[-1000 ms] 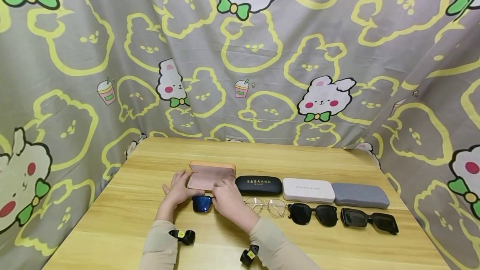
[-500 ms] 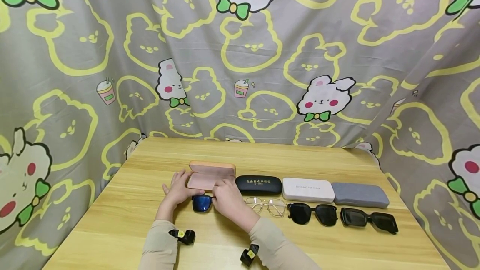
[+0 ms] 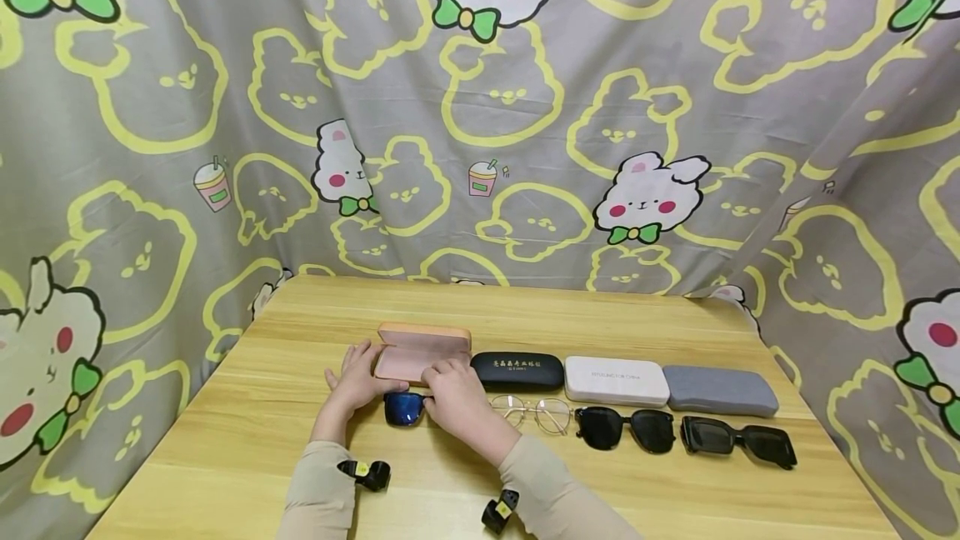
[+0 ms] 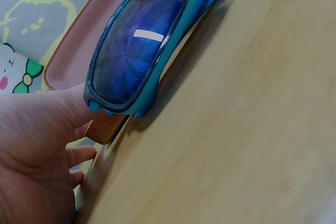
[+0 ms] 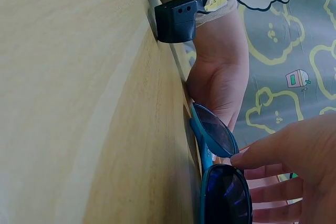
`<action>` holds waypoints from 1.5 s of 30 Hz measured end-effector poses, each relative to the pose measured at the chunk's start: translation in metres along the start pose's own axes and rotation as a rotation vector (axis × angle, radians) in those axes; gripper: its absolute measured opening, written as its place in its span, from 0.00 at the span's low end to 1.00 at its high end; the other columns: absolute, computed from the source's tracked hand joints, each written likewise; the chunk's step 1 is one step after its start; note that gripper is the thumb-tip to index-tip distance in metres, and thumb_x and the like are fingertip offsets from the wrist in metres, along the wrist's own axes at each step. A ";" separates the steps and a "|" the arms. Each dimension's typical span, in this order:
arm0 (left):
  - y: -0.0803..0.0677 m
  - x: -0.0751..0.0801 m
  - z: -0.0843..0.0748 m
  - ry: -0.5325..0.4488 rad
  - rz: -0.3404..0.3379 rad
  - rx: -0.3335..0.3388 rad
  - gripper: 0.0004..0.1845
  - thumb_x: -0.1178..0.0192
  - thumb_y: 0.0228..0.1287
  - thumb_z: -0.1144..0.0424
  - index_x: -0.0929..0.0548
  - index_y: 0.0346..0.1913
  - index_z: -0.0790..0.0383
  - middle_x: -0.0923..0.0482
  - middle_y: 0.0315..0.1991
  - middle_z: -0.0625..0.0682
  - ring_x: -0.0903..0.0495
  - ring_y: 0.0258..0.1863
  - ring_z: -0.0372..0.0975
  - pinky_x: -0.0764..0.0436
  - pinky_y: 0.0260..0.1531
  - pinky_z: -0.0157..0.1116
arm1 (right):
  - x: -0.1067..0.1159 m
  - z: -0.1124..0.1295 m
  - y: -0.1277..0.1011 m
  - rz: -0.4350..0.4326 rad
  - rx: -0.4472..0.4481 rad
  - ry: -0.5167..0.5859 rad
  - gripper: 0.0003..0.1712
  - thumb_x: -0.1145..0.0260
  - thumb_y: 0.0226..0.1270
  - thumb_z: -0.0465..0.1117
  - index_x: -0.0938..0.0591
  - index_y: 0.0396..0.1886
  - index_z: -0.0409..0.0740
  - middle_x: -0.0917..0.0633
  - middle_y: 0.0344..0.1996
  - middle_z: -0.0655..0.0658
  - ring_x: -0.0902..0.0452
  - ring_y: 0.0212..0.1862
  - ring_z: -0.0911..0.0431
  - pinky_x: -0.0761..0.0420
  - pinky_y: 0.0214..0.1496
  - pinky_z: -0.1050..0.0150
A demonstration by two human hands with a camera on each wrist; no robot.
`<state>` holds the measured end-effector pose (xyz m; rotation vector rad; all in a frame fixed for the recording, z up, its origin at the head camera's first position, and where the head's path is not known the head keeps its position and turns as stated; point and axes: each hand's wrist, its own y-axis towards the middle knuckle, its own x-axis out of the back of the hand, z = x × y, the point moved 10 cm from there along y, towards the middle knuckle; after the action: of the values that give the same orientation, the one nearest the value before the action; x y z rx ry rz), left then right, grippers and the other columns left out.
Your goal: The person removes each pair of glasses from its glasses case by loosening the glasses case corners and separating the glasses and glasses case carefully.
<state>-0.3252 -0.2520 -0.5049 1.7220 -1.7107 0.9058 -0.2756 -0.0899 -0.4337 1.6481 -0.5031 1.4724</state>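
Blue-lensed sunglasses with a dark, turquoise-edged frame lie in front of an opened glasses case, orange outside and pink inside. At the bridge, my right hand pinches the sunglasses, thumb on the near side and fingers beyond; it covers their right half in the head view. My left hand rests at the case's left front corner. Its fingers are spread, and its thumb passes behind the left lens in the left wrist view, where the tip is hidden.
Right of the pink case stand a black case, a white case and a grey case, all closed. Before them lie gold-rimmed glasses, black sunglasses and rectangular black sunglasses. A patterned curtain hangs behind the wooden table.
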 end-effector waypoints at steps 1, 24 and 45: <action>0.000 0.000 0.000 0.001 0.000 0.000 0.52 0.26 0.44 0.39 0.34 0.71 0.60 0.53 0.76 0.67 0.64 0.76 0.63 0.76 0.61 0.74 | 0.000 0.000 0.000 -0.002 0.001 -0.002 0.14 0.28 0.56 0.49 0.16 0.40 0.51 0.14 0.45 0.50 0.20 0.51 0.52 0.21 0.55 0.54; 0.000 -0.001 0.000 -0.006 -0.007 0.000 0.52 0.26 0.44 0.40 0.34 0.71 0.60 0.53 0.76 0.67 0.64 0.76 0.64 0.76 0.61 0.74 | 0.003 -0.002 0.000 0.021 0.001 0.008 0.15 0.28 0.56 0.49 0.16 0.42 0.51 0.15 0.46 0.50 0.21 0.53 0.51 0.21 0.56 0.53; 0.000 0.000 0.000 0.000 -0.006 -0.001 0.52 0.26 0.44 0.40 0.34 0.71 0.60 0.52 0.76 0.67 0.64 0.76 0.64 0.75 0.61 0.74 | 0.033 -0.018 0.003 -0.130 0.004 0.107 0.18 0.29 0.59 0.49 0.15 0.48 0.48 0.13 0.48 0.48 0.18 0.53 0.51 0.18 0.54 0.54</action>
<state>-0.3252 -0.2518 -0.5051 1.7252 -1.7052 0.9024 -0.2816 -0.0698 -0.4025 1.5649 -0.3279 1.4570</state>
